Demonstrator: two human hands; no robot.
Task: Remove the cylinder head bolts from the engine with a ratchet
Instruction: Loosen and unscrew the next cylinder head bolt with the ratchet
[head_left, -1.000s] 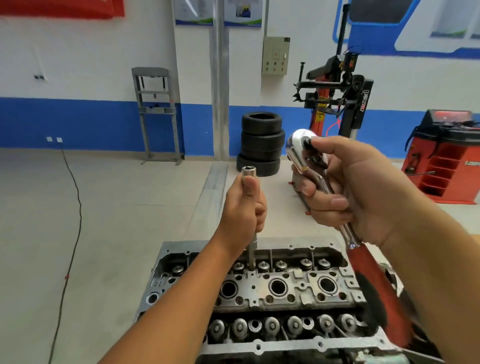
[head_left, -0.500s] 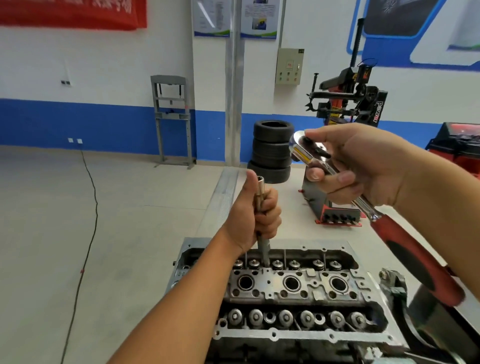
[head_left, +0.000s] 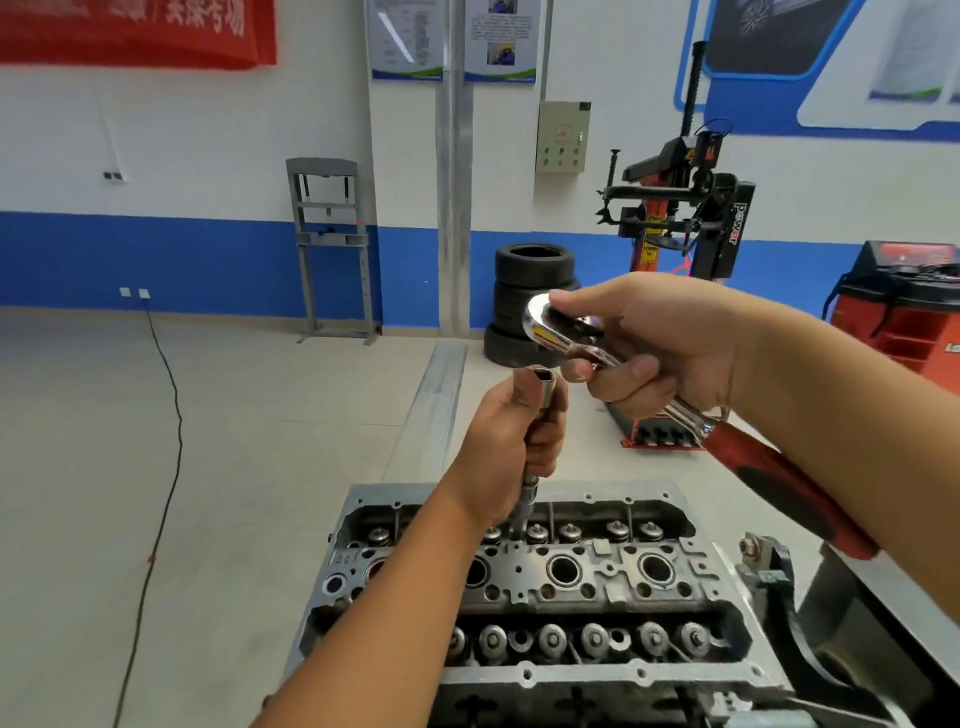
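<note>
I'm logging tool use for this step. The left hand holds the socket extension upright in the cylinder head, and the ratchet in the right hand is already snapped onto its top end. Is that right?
Not quite. The head view shows the ratchet in the right hand held above and apart from the socket extension, whose square top opening is bare. The left hand does hold the extension upright in the cylinder head.

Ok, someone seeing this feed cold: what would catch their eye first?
Probably the two hands at centre: the right hand holds a chrome ratchet with a red handle, apart from the extension bar below it. The left hand grips that bar, upright on the bare cylinder head at the bottom.
</note>
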